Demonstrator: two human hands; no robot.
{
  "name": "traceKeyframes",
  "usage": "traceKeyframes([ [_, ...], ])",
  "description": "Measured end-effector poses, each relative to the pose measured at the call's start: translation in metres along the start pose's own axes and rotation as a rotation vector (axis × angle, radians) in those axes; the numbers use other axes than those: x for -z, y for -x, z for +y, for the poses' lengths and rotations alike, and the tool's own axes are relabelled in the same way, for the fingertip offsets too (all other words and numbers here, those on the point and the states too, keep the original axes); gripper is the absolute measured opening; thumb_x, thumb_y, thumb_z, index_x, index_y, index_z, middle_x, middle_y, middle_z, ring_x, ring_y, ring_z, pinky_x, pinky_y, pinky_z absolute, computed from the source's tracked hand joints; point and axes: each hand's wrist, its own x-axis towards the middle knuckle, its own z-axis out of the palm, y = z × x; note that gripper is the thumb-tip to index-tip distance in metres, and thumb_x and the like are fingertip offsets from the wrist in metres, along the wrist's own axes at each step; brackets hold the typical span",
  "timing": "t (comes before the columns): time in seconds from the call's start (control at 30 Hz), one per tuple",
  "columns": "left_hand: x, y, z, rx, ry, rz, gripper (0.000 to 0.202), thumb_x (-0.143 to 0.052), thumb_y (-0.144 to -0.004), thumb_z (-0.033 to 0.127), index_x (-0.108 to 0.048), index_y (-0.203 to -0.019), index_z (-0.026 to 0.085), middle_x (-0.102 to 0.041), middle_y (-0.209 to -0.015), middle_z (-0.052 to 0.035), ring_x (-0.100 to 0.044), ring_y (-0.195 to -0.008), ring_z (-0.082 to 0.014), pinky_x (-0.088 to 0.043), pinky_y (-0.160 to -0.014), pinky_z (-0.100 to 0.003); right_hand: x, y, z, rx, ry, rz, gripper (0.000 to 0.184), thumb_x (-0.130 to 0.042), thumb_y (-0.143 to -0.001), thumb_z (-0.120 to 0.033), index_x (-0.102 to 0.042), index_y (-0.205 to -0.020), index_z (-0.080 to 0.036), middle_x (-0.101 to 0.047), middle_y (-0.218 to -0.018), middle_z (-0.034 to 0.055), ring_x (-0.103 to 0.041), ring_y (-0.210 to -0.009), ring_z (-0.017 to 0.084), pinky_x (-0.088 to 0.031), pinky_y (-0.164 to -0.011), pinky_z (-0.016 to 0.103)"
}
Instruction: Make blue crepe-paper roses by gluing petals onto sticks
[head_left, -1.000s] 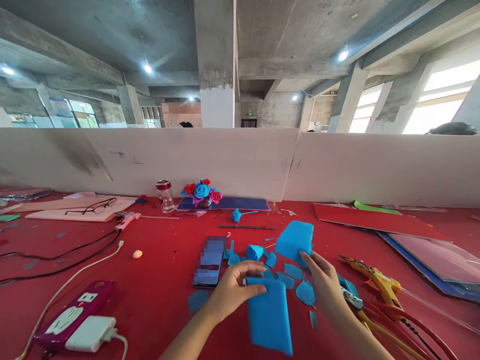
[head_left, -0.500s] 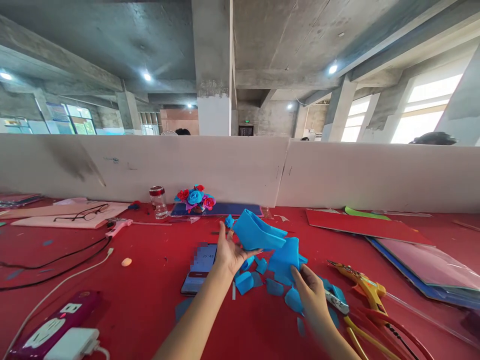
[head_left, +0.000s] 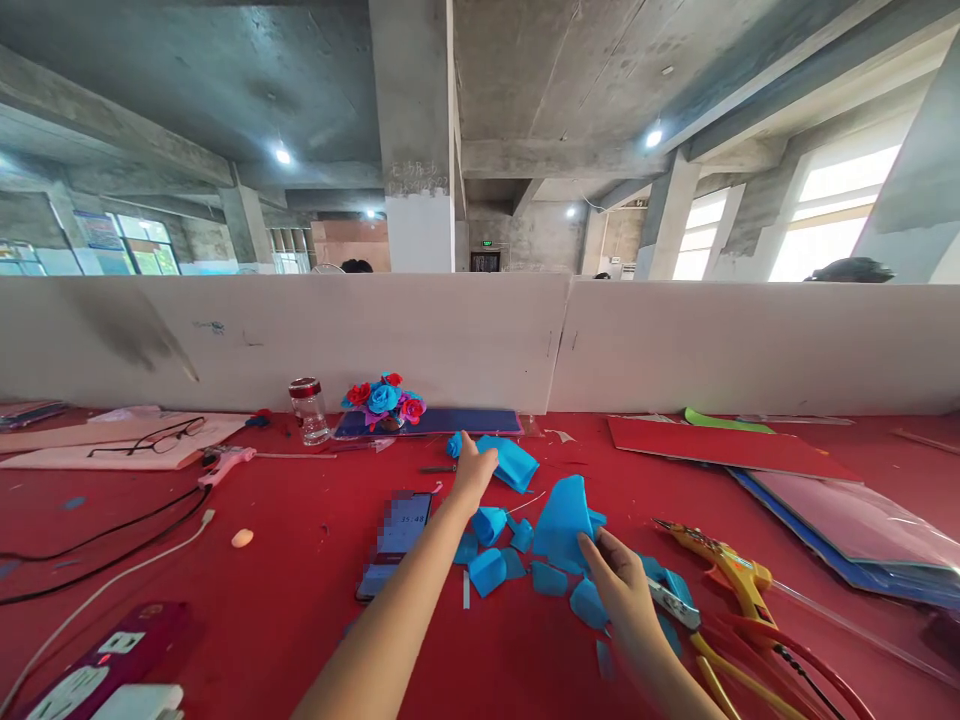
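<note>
My left hand (head_left: pixel 474 474) reaches forward, closed at the near edge of a folded blue paper sheet (head_left: pixel 514 462). That sheet is low at the table, and some of the fingers are hidden. Between thumb and fingers, my right hand (head_left: pixel 616 566) pinches another blue paper piece (head_left: pixel 562 522), raised at a slant. Several cut blue petal-shaped pieces (head_left: pixel 489 572) lie under and between my hands. A small rolled blue paper bud (head_left: pixel 454 444) is just beyond my left hand. Beside my right wrist lies a tool with a pale patterned part (head_left: pixel 675 606), partly covered.
A yellow glue gun (head_left: pixel 716 560) lies at right, near stacked coloured sheets (head_left: pixel 847 525). A phone (head_left: pixel 397 540) rests left of the pieces. Paper flowers (head_left: pixel 385 400) and a glass jar (head_left: pixel 308 412) stand before the white partition (head_left: pixel 420 340). Cables and a power strip (head_left: pixel 112 655) lie left.
My left hand has turned over and carried the folded blue sheet forward and down to the table. My right hand stays nearly in place, its blue piece now tilted more upright.
</note>
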Motion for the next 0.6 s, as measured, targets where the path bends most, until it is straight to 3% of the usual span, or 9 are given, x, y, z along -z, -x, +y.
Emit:
traceKeyframes([
  [0.07, 0.012, 0.021, -0.005, -0.032, -0.076, -0.039, 0.072, -0.070, -0.061, 0.009, -0.043, -0.125, 0.026, -0.040, -0.135, -0.0108, -0.048, -0.113, -0.0273, -0.039, -0.094, -0.036, -0.004, 0.002, 0.000, 0.047, 0.037, -0.001, 0.034, -0.051, -0.077, -0.045, -0.035, -0.058, -0.021, -0.024, -0.055, -0.0072, -0.024, -0.049, 0.009, -0.022, -0.044, 0.022],
  [0.13, 0.023, 0.048, -0.014, -0.019, -0.161, -0.103, 0.063, -0.075, -0.057, 0.014, -0.053, -0.117, 0.018, -0.050, -0.124, -0.0156, -0.049, -0.111, -0.0320, -0.036, -0.094, -0.040, -0.009, 0.004, -0.001, 0.093, 0.072, -0.004, 0.033, -0.052, -0.078, -0.041, -0.035, -0.057, -0.021, -0.025, -0.055, -0.0069, -0.026, -0.050, 0.009, -0.023, -0.046, 0.022],
  [0.17, 0.027, 0.061, -0.019, -0.020, -0.293, -0.171, 0.063, -0.076, -0.058, 0.021, -0.053, -0.117, 0.018, -0.051, -0.123, -0.0155, -0.048, -0.112, -0.0322, -0.036, -0.094, -0.041, -0.011, 0.006, -0.003, 0.146, 0.112, -0.015, 0.031, -0.052, -0.078, -0.037, -0.036, -0.057, -0.021, -0.028, -0.055, -0.0065, -0.027, -0.050, 0.009, -0.024, -0.046, 0.022],
  [0.3, 0.036, 0.097, -0.034, -0.014, -0.428, -0.407, 0.057, -0.069, -0.067, 0.035, -0.049, -0.119, 0.019, -0.058, -0.111, -0.0124, -0.053, -0.104, -0.0265, -0.039, -0.090, -0.037, -0.015, 0.012, -0.017, 0.587, 0.438, -0.162, 0.019, -0.048, -0.081, -0.020, -0.043, -0.063, -0.020, -0.044, -0.059, -0.0017, -0.039, -0.054, 0.012, -0.032, -0.052, 0.023],
  [0.4, 0.036, 0.103, -0.035, -0.095, -0.334, -0.379, 0.048, -0.066, -0.070, 0.035, -0.050, -0.113, 0.020, -0.062, -0.101, -0.0092, -0.056, -0.095, -0.0232, -0.043, -0.083, -0.033, -0.009, 0.011, -0.035, 0.786, 0.565, -0.392, 0.011, -0.044, -0.082, -0.015, -0.050, -0.073, -0.019, -0.055, -0.071, 0.0042, -0.050, -0.066, 0.016, -0.040, -0.060, 0.026],
  [0.5, 0.040, 0.103, -0.032, -0.064, -0.184, -0.298, 0.046, -0.064, -0.072, 0.032, -0.049, -0.114, 0.023, -0.062, -0.102, -0.0065, -0.056, -0.096, -0.0221, -0.044, -0.080, -0.031, -0.003, -0.007, -0.049, 0.765, 0.485, -0.583, 0.016, -0.040, -0.085, -0.024, -0.054, -0.082, -0.018, -0.058, -0.084, 0.0085, -0.055, -0.078, 0.018, -0.045, -0.068, 0.027],
  [0.53, 0.042, 0.103, -0.032, -0.027, -0.129, -0.288, 0.045, -0.062, -0.073, 0.031, -0.049, -0.115, 0.023, -0.062, -0.103, -0.0059, -0.056, -0.095, -0.0218, -0.044, -0.079, -0.031, -0.003, -0.018, -0.051, 0.719, 0.482, -0.560, 0.021, -0.036, -0.087, -0.026, -0.054, -0.083, -0.018, -0.059, -0.086, 0.0085, -0.056, -0.078, 0.017, -0.046, -0.069, 0.027],
  [0.6, 0.045, 0.106, -0.033, 0.061, -0.034, -0.283, 0.041, -0.060, -0.073, 0.030, -0.051, -0.112, 0.023, -0.063, -0.100, -0.0057, -0.059, -0.091, -0.0222, -0.045, -0.074, -0.031, -0.010, -0.046, -0.048, 0.541, 0.611, -0.391, 0.030, -0.029, -0.090, -0.030, -0.055, -0.083, -0.018, -0.060, -0.082, 0.0065, -0.057, -0.074, 0.015, -0.047, -0.069, 0.026],
])
